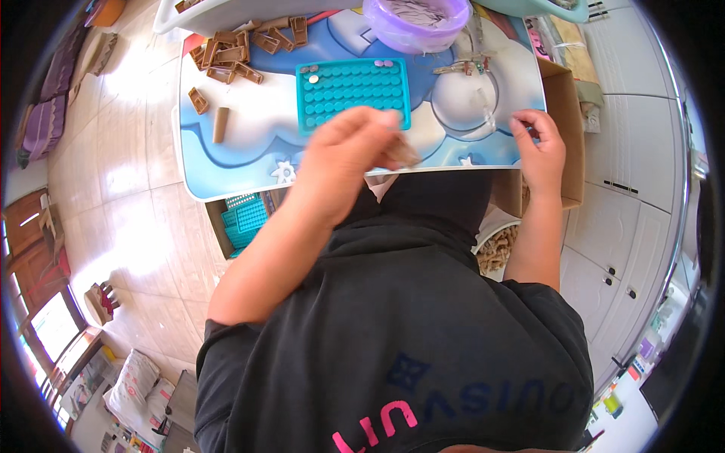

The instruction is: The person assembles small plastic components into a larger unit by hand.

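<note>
My left hand (pixel 343 147) is over the near edge of the table, closed round a small brown piece (pixel 404 155) that is smeared by motion. Just beyond it lies a teal tray (pixel 300 106) with rows of round wells, a few small pale and grey discs sitting in its far corners. At the table's right edge is my right hand (pixel 542 147), its fingers curled in; what they hold, if anything, is hidden. Several hollow brown pieces (pixel 226 54) are heaped at the far left. Nearer, a single brown piece (pixel 198 100) and a brown stick-like piece (pixel 220 124) lie apart.
A translucent purple bowl (pixel 415 30) stands at the far side beside a white bin (pixel 226 16). Clear plastic bits (pixel 472 66) lie to its right. Cardboard boxes (pixel 563 136) flank the table; teal trays (pixel 245 219) fill the left one. A white tub of brown pieces (pixel 498 249) is below right.
</note>
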The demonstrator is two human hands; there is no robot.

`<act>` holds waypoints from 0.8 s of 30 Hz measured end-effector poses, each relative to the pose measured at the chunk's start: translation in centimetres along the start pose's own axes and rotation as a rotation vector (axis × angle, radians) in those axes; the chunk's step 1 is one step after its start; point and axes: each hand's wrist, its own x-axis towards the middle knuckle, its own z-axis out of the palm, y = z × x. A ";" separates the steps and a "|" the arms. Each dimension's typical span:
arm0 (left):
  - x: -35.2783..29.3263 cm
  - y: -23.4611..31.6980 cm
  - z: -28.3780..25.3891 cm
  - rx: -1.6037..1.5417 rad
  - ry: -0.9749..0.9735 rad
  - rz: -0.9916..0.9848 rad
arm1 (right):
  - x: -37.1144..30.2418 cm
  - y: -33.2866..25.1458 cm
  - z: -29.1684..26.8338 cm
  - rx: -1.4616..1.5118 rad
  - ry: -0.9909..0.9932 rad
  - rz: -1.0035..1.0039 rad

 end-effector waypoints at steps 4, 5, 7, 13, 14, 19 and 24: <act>2.0 -2.0 3.1 0.018 -0.099 -0.082 | -0.4 -0.8 -0.5 0.640 0.046 0.169; 2.3 -2.3 3.2 -0.087 -0.101 -0.127 | -0.6 -1.5 -0.5 0.979 -0.007 0.191; 2.6 -2.9 3.3 -0.161 -0.122 -0.153 | -1.3 -2.1 -0.1 1.274 -0.158 0.229; 2.2 -2.8 2.8 -0.357 -0.152 -0.212 | -2.9 -4.2 2.4 1.586 -0.472 0.335; 2.0 -2.8 2.7 -0.351 -0.139 -0.198 | -3.0 -4.3 2.6 1.590 -0.486 0.337; 1.9 -2.2 2.2 -0.386 -0.099 -0.190 | -2.3 -5.0 2.9 1.533 -0.488 0.295; 1.9 -1.6 1.8 -0.459 -0.118 -0.160 | -0.5 -6.6 2.5 1.440 -0.511 0.173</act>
